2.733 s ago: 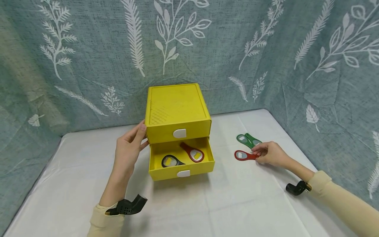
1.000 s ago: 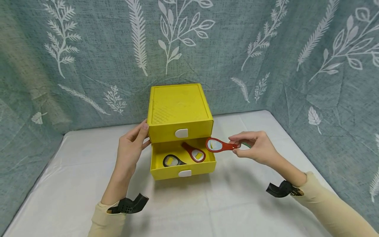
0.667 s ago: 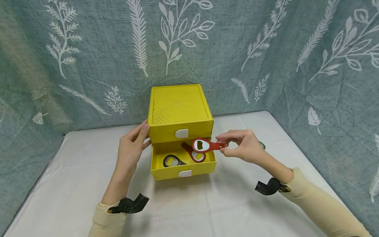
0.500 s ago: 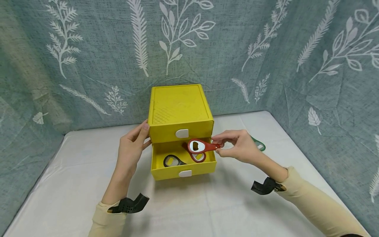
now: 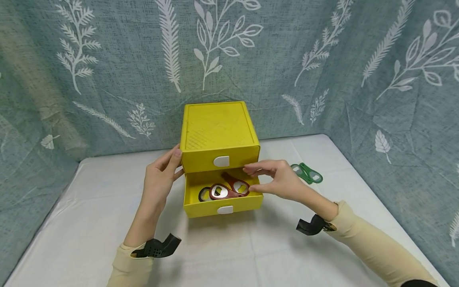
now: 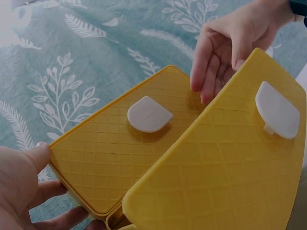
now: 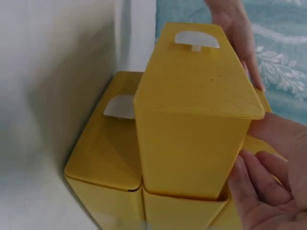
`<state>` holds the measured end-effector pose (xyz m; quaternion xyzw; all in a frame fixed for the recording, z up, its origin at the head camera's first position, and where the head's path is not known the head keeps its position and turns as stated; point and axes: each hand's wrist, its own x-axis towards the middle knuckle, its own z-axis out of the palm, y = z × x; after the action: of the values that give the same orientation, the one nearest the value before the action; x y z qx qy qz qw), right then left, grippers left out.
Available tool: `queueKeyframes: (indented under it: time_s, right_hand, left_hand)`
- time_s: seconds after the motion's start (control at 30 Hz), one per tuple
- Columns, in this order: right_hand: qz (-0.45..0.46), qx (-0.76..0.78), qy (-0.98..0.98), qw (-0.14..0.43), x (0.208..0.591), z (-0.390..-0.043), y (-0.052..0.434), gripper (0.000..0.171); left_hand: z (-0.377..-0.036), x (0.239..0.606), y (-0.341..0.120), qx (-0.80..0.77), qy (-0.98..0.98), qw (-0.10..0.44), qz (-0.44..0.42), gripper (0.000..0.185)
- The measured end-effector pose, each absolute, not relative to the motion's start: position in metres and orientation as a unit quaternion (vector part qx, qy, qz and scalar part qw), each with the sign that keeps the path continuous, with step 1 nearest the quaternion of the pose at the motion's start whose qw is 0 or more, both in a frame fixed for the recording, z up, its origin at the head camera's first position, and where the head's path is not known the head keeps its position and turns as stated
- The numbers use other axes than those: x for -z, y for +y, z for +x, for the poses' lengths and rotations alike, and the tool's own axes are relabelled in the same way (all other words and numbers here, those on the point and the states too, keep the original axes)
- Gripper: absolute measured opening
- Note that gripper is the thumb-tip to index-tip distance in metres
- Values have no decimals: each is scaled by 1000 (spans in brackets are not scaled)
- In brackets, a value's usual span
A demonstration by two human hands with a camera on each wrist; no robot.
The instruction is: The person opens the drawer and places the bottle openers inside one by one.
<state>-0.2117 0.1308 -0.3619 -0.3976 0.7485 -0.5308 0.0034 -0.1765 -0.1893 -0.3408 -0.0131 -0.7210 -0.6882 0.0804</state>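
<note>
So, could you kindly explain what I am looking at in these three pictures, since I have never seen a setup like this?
A person works with bare hands, wearing three cameras. The head view looks down on a white-covered table. A yellow plastic two-drawer box stands there, its lower drawer open, with red and black bottle openers inside. The left hand rests against the box's side. The right hand hovers at the drawer, fingers relaxed, holding nothing. Two green bottle openers lie to the right. The wrist views show the box fronts close up.

Openers [image 5: 224, 190] in drawer [image 5: 222, 203], below cabinet [image 5: 218, 135]
</note>
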Motion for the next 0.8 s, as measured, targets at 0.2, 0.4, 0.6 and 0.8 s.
queueKeyframes:
  time_s: [0.2, 0.4, 0.6, 0.8]
  right_hand:
    - [-384, 541, 747, -27, 360, -206, 131, 35]
    - [-371, 552, 746, -28, 356, -197, 132, 24]
    - [-321, 555, 765, -61, 355, -183, 134, 17]
    - [-254, 581, 772, -48, 358, -169, 131, 14]
  left_hand:
    - [-177, 340, -189, 689, -720, 82, -18, 54]
    - [-177, 341, -190, 688, -720, 86, -21, 54]
    - [-176, 341, -189, 685, -723, 87, -18, 55]
    - [-176, 342, -189, 686, -722, 87, -19, 56]
